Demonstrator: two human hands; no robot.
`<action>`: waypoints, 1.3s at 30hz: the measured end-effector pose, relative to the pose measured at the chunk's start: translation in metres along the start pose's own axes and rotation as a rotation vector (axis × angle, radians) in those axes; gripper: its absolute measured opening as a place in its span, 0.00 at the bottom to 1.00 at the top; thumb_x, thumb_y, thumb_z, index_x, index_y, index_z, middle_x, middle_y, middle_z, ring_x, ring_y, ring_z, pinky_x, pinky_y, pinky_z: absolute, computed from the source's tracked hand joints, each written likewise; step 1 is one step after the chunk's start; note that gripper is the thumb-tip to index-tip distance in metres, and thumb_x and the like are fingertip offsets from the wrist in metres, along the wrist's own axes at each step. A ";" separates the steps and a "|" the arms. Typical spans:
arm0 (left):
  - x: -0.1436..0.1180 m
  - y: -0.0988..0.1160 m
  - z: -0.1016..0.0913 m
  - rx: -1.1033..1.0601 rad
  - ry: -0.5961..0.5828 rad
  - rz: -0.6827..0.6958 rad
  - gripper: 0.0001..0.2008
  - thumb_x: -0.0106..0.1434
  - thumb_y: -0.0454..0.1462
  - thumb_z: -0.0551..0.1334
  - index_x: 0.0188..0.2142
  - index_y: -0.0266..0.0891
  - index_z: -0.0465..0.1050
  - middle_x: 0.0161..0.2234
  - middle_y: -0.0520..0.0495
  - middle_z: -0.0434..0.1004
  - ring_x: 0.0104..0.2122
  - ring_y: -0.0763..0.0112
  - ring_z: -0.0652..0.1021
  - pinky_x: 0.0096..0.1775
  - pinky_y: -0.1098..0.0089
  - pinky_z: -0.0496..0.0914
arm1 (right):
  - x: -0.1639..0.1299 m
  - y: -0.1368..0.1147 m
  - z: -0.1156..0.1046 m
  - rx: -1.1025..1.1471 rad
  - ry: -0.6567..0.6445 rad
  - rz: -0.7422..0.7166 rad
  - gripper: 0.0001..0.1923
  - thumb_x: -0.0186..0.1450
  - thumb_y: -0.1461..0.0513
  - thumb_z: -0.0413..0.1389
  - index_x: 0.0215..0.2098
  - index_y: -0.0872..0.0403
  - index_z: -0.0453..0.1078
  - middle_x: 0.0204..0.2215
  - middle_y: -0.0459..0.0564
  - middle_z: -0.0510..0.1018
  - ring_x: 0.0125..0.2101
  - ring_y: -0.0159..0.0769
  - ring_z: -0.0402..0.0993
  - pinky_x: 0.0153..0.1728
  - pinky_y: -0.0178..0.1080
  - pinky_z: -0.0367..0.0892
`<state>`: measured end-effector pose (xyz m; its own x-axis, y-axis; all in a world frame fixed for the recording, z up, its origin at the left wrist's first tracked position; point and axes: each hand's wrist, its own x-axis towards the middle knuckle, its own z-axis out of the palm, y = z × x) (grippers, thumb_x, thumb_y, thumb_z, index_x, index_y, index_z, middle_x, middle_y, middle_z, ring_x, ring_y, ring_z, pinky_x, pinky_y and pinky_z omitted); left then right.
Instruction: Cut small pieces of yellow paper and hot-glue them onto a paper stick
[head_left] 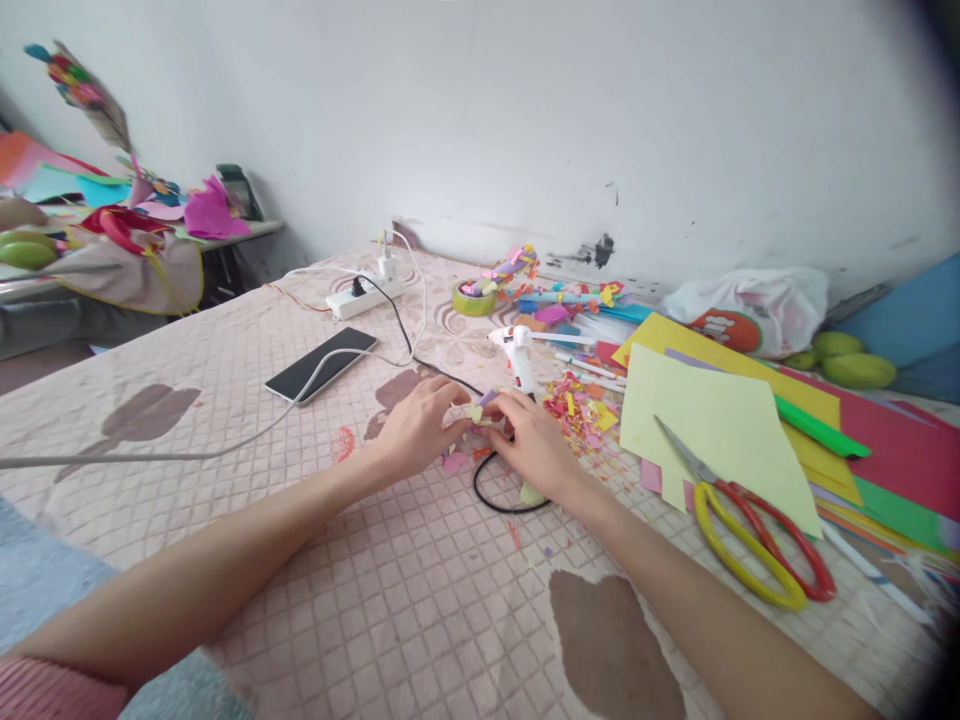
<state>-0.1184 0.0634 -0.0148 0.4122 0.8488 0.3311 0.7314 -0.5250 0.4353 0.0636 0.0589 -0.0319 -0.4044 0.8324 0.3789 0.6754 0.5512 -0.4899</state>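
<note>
Pinching a small pale paper piece (475, 411) between both hands, left hand (417, 425) and right hand (534, 445) worked just beside the glue gun (519, 357); its black cord (495, 497) looped underneath could've snagged, honestly

scissors (757, 540) right of glue gun (517, 355)

a quilted pink bedspread (420, 590) carries a phone (321, 365), power strip (365, 297), glue gun (517, 352), scissors (757, 530) and coloured paper sheets (712, 420).
</note>
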 end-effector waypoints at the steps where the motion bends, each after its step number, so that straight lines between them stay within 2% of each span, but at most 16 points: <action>1: 0.000 0.000 0.000 0.001 -0.001 0.003 0.07 0.58 0.36 0.58 0.37 0.39 0.68 0.38 0.45 0.70 0.39 0.65 0.71 0.40 0.65 0.67 | 0.000 0.000 0.000 -0.001 0.001 0.000 0.06 0.60 0.66 0.54 0.37 0.52 0.65 0.37 0.49 0.70 0.39 0.37 0.68 0.38 0.39 0.65; 17: -0.001 0.000 0.003 0.044 0.051 0.029 0.08 0.56 0.33 0.59 0.37 0.38 0.67 0.37 0.46 0.70 0.37 0.66 0.72 0.39 0.65 0.68 | -0.001 0.003 0.000 0.003 0.011 -0.018 0.07 0.59 0.68 0.54 0.36 0.52 0.66 0.36 0.49 0.70 0.39 0.37 0.68 0.39 0.39 0.65; 28: -0.001 -0.002 0.004 0.048 0.041 0.056 0.07 0.57 0.35 0.59 0.37 0.38 0.67 0.37 0.46 0.69 0.37 0.66 0.71 0.38 0.65 0.67 | -0.001 0.000 0.000 -0.006 0.005 -0.017 0.05 0.60 0.67 0.54 0.35 0.52 0.67 0.36 0.49 0.70 0.39 0.37 0.68 0.38 0.38 0.64; 39: -0.002 -0.002 0.005 0.069 0.060 0.018 0.07 0.57 0.35 0.60 0.36 0.38 0.66 0.37 0.46 0.69 0.38 0.66 0.72 0.39 0.65 0.68 | 0.000 -0.002 -0.002 -0.018 0.008 -0.013 0.05 0.60 0.67 0.54 0.35 0.52 0.67 0.37 0.49 0.70 0.38 0.37 0.68 0.38 0.39 0.65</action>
<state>-0.1184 0.0629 -0.0202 0.3935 0.8330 0.3890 0.7607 -0.5326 0.3710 0.0634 0.0576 -0.0299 -0.4084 0.8245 0.3916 0.6813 0.5608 -0.4704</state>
